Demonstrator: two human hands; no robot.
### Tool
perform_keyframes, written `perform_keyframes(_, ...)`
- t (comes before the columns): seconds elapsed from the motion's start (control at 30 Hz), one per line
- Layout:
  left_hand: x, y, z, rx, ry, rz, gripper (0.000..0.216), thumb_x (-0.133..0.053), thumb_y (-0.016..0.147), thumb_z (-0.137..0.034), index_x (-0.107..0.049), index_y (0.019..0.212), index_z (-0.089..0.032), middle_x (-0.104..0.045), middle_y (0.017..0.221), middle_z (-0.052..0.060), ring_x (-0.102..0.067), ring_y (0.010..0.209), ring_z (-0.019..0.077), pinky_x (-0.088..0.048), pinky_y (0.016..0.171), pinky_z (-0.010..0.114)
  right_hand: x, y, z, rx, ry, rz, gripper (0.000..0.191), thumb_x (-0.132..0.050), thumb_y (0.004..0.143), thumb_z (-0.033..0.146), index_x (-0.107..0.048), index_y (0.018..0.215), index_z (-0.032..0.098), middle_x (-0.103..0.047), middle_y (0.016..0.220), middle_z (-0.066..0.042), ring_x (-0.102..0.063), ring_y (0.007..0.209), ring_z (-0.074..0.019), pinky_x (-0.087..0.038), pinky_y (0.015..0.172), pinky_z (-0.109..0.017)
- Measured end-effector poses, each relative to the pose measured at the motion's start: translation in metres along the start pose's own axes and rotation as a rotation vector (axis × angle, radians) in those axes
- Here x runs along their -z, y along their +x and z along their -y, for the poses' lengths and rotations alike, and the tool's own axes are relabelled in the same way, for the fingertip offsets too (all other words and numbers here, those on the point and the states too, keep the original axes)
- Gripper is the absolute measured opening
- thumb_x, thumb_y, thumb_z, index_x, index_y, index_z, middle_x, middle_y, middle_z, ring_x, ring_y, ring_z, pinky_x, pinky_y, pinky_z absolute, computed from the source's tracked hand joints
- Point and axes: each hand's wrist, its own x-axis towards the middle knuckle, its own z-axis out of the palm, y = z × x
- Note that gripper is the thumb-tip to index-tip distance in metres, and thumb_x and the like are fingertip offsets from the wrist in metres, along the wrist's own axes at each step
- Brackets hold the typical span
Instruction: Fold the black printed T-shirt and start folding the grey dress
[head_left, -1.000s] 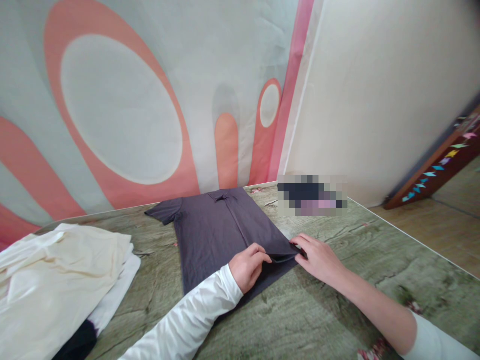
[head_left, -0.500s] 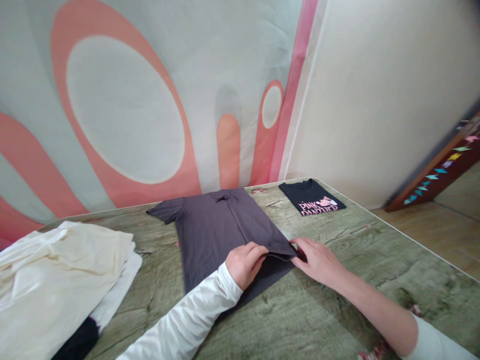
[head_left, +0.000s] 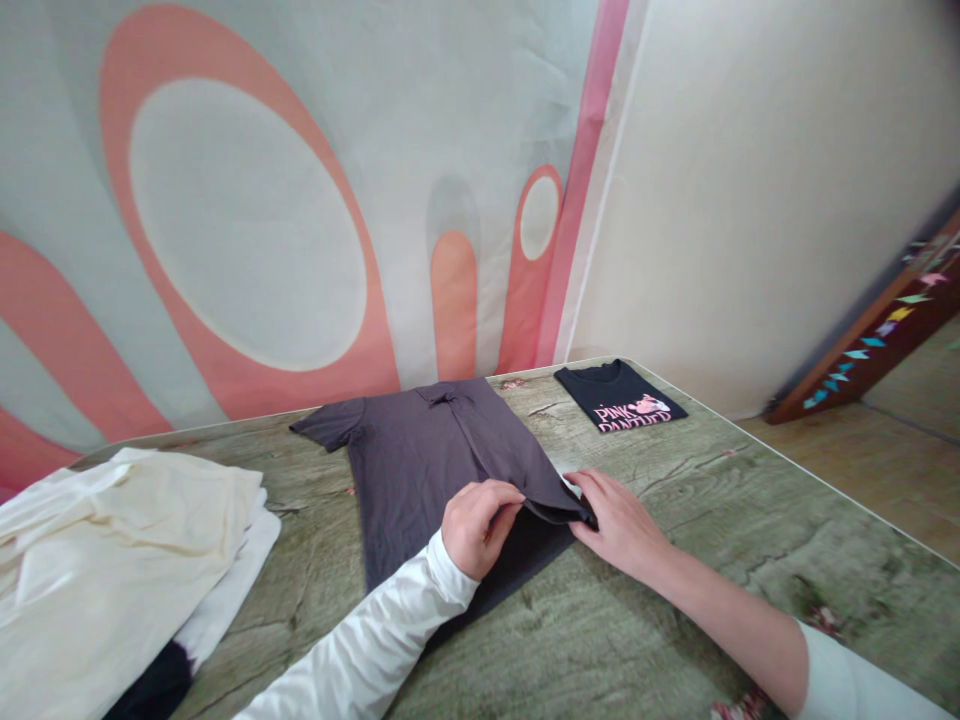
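Observation:
A dark grey-purple T-shirt (head_left: 420,460) lies on the table, its right side folded over toward the middle and one short sleeve spread out at the left. My left hand (head_left: 480,525) pinches the folded flap by its hem, holding that edge raised off the layer beneath. At the hem's right corner, the fingers and thumb of my right hand (head_left: 611,515) are closed around the fold. A dark gap shows between the lifted hem and the lower layer. Part of the lower hem is hidden behind my left hand and sleeve.
A folded black T-shirt (head_left: 621,395) with pink lettering rests near the far right corner of the wood-patterned table (head_left: 750,520). Cream and white garments (head_left: 127,560) are heaped at the left, with a black cloth (head_left: 154,685) under them. A patterned backdrop (head_left: 247,230) stands behind.
Both hands have shifted slightly left with the hem corner. The flap's edge now bulges up a little more between them, and the gap beneath it is wider.

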Motion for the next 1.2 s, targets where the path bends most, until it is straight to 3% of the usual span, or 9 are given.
perform_keyframes(0.13,-0.002,-0.001,0.001,0.074,-0.022,-0.057,0.013,-0.05,0.084,-0.013,-0.053,0.095,-0.02,-0.063,0.089,0.005,-0.059,0.085,0.0151,-0.046,0.075,0.029,0.002,-0.001,0.001,0.016,-0.003,0.005,0.051,-0.048,0.067,0.009,-0.045,0.116,0.019,-0.052,0.11,-0.009,-0.05,0.099,-0.023,-0.039,0.087,-0.037)
perform_keyframes(0.2,-0.001,-0.001,0.001,0.066,-0.033,-0.029,0.011,-0.05,0.084,-0.014,-0.053,0.094,-0.02,-0.063,0.089,0.005,-0.059,0.085,0.0154,-0.046,0.076,0.029,0.004,-0.001,0.001,0.023,0.009,-0.004,0.048,-0.046,0.067,0.007,-0.046,0.113,0.02,-0.053,0.108,-0.008,-0.05,0.097,-0.022,-0.039,0.085,-0.036)
perform_keyframes(0.37,-0.002,0.001,-0.002,-0.083,0.002,0.248,0.015,-0.045,0.085,-0.015,-0.053,0.097,-0.019,-0.063,0.089,0.005,-0.059,0.084,0.0146,-0.043,0.074,0.027,0.008,-0.005,-0.01,-0.042,0.099,-0.019,0.021,-0.042,0.069,0.006,-0.047,0.084,0.02,-0.052,0.083,-0.002,-0.052,0.075,-0.0161,-0.04,0.07,-0.028)
perform_keyframes(0.5,-0.006,-0.002,0.0,-0.147,0.053,0.461,0.02,-0.042,0.082,-0.016,-0.053,0.099,-0.02,-0.063,0.087,0.004,-0.058,0.08,0.0152,-0.042,0.071,0.027,0.01,-0.006,-0.025,-0.081,0.166,0.019,0.016,-0.045,0.067,0.008,-0.041,0.074,0.021,-0.047,0.07,0.003,-0.047,0.062,-0.013,-0.037,0.06,-0.024)
perform_keyframes(0.6,-0.009,-0.005,0.002,-0.148,0.051,0.549,0.022,-0.045,0.08,-0.018,-0.052,0.101,-0.02,-0.062,0.088,0.004,-0.057,0.08,0.0156,-0.042,0.071,0.026,0.011,-0.005,-0.032,-0.038,0.202,0.067,0.014,-0.046,0.069,0.009,-0.039,0.069,0.021,-0.046,0.068,0.003,-0.046,0.061,-0.0125,-0.036,0.059,-0.023)
perform_keyframes(0.9,-0.009,-0.006,0.009,-0.079,0.017,0.511,0.041,-0.052,0.078,-0.05,-0.055,0.101,-0.017,-0.057,0.094,0.01,-0.054,0.084,0.0197,-0.044,0.075,0.03,0.023,-0.004,-0.032,0.141,0.172,0.149,0.026,-0.041,0.074,0.004,-0.051,0.089,0.022,-0.053,0.091,-0.003,-0.054,0.08,-0.0153,-0.042,0.073,-0.027)
perform_keyframes(1.2,-0.01,-0.007,0.012,-0.099,0.006,0.559,0.036,-0.05,0.08,-0.05,-0.058,0.094,-0.018,-0.056,0.086,0.008,-0.052,0.08,0.0183,-0.043,0.073,0.028,0.035,-0.005,-0.034,0.178,0.072,0.183,0.023,-0.043,0.069,0.004,-0.056,0.08,0.021,-0.055,0.081,-0.002,-0.053,0.075,-0.0149,-0.041,0.07,-0.026)
